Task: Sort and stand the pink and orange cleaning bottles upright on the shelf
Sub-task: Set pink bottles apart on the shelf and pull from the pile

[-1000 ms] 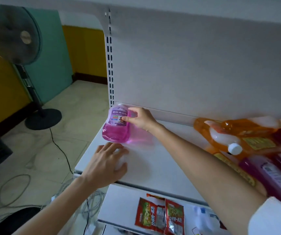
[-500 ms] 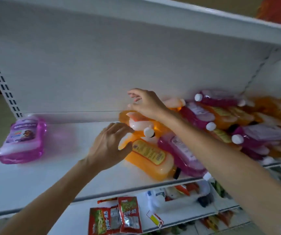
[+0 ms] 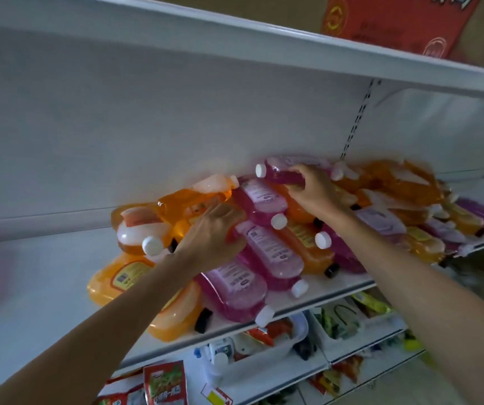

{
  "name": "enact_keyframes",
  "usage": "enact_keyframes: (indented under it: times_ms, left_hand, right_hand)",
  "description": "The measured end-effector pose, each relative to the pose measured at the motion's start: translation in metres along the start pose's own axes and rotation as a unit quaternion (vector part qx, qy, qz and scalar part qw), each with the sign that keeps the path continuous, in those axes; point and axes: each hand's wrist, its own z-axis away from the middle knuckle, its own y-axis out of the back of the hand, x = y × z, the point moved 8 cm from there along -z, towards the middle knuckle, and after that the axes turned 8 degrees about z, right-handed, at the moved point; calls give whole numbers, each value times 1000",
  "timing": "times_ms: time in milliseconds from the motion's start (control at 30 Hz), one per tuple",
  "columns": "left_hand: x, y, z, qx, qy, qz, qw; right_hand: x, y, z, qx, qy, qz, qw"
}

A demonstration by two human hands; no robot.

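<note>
A big pile of pink and orange bottles (image 3: 267,229) lies on the white shelf (image 3: 45,287). They are all on their sides, heaped on top of each other, from the middle of the shelf to the far right. The left part of the shelf is bare. The right hand (image 3: 312,191) is at the back of the pile. Its fingers are wrapped around a pink bottle (image 3: 281,172) with a white cap, and this bottle lies at the top of the heap with its cap pointing left. The left hand (image 3: 211,235) is on the pile too, just beside another pink bottle (image 3: 270,252) and in front of an orange bottle (image 3: 188,203). Its fingers are bent and press on the bottles, but I cannot tell if they grip one. An orange bottle with a yellow label (image 3: 121,276) lies at the front left of the pile. Below, a lower shelf (image 3: 281,381) holds snack bags and white bins. A red box (image 3: 395,21) sits on the shelf above.
</note>
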Motion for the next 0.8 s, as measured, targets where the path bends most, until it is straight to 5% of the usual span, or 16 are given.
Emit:
enact_keyframes:
  times_ms: [500,800]
  left_hand:
    - [-6,-26,-25,13,76,-21,997]
    - [-26,12,-23,73,119,-30,990]
  right_hand:
    - [2,-33,-49,13,132,265,955]
    - [-33,13,-48,30,180,122,976]
